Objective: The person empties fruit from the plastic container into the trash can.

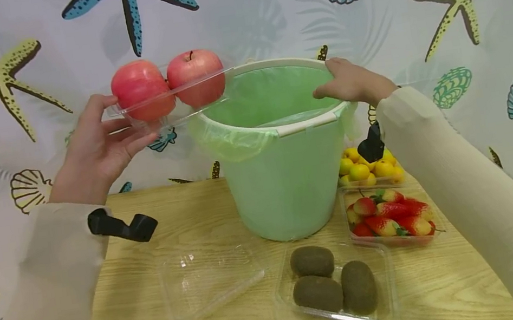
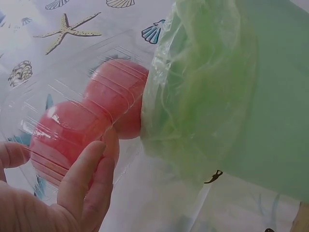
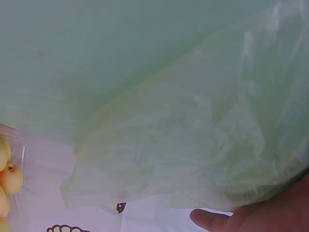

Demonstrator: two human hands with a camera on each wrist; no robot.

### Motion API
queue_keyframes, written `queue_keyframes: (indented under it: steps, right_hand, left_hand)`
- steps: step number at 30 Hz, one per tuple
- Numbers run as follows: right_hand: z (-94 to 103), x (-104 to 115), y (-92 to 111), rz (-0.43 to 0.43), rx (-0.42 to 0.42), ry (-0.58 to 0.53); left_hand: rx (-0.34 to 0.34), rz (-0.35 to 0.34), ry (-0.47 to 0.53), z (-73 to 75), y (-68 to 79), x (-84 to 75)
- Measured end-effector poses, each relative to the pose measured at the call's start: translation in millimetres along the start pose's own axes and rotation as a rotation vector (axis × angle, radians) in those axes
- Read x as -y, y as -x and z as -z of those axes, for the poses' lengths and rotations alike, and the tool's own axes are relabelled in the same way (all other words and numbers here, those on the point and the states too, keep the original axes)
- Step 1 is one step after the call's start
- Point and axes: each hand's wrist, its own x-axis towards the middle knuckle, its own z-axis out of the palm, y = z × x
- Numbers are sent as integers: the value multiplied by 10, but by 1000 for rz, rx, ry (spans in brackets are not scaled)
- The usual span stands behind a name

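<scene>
My left hand point(image 1: 104, 143) grips a clear plastic tray point(image 1: 191, 115) from below and at its left end. Two red apples point(image 1: 143, 90) sit side by side in it. The tray's right end overlaps the left rim of a pale green bucket point(image 1: 283, 178), higher than the tabletop. In the left wrist view, my fingers point(image 2: 79, 179) press the tray's underside beneath the apples. A thin green plastic bag point(image 1: 244, 142) lines the bucket and folds over its rim. My right hand point(image 1: 355, 79) holds the bucket's right rim, with bag film beside the fingers in the right wrist view.
On the wooden table point(image 1: 148, 301), an upturned-looking clear tray point(image 1: 214, 280) lies front left. Beside it, a tray holds three kiwis point(image 1: 317, 293). Strawberries point(image 1: 392, 212) fill a tray to the right, and small yellow fruits point(image 1: 370, 166) sit behind. A patterned curtain point(image 1: 488, 94) hangs behind.
</scene>
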Motion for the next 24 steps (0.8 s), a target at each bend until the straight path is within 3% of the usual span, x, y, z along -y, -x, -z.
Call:
queue_keyframes:
  steps: [9,17,24]
  right_hand:
    - [3,24,-12,0,2,18]
    - [-13,4,-19,-1,2,14]
    - [-12,9,-16,-1,-3,14]
  left_hand:
    - [-2,-26,-126,-237,-61,117]
    - [-77,-66,-253,-404,-113,209]
    - [-89,-88,-323,-521,-141,235]
